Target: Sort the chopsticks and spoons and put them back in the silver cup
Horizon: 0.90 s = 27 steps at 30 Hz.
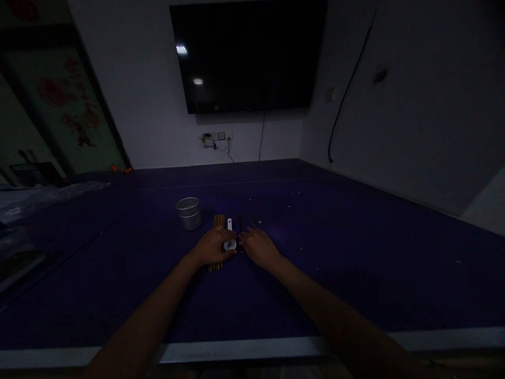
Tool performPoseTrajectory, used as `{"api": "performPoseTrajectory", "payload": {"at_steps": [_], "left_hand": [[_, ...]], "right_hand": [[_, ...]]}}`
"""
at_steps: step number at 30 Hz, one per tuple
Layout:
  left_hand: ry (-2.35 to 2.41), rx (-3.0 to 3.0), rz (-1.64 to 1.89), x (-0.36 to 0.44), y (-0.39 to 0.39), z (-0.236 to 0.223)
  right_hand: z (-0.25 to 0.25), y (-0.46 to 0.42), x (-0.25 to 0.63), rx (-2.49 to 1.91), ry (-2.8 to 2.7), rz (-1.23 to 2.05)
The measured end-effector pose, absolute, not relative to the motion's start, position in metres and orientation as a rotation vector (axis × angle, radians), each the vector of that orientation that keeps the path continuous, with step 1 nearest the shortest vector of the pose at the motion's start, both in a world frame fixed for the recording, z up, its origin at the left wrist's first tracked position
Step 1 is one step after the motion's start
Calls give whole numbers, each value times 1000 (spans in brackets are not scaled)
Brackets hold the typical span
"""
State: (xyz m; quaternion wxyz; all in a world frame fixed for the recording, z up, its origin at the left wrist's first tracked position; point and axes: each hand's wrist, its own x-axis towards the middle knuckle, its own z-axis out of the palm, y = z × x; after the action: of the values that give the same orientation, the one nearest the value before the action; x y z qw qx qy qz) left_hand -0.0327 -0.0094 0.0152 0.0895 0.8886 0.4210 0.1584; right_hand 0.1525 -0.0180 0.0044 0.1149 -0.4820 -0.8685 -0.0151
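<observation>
My left hand lies across a row of brown chopsticks. Its thumb and fingers close around the bowl of a white spoon with a blue pattern, whose handle points away from me. My right hand is low on the table just beside it, fingers bent and close together. A thin dark utensil stretches away between the two hands, near the right fingertips. Another small shiny utensil sticks out past the right knuckles; its rest is hidden. Left of the chopsticks stands a silver metal cup, upright and open at the top.
The purple-blue tabletop has a pale front edge and small white scraps. Clear plastic wrap and a dark flat object lie at the left. Small orange items sit far back. A television hangs above power sockets.
</observation>
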Motion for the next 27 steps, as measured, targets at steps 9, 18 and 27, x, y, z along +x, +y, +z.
{"api": "performPoseTrajectory", "payload": {"at_steps": [9, 18, 27], "left_hand": [[1235, 2744, 516, -33, -8, 9], [1223, 2760, 504, -30, -13, 11], [1116, 2875, 560, -24, -16, 7]], "right_hand": [[22, -17, 180, -1784, -2245, -7], [22, -20, 183, -2045, -2111, 82], [14, -17, 181, -2001, -2139, 156]]}}
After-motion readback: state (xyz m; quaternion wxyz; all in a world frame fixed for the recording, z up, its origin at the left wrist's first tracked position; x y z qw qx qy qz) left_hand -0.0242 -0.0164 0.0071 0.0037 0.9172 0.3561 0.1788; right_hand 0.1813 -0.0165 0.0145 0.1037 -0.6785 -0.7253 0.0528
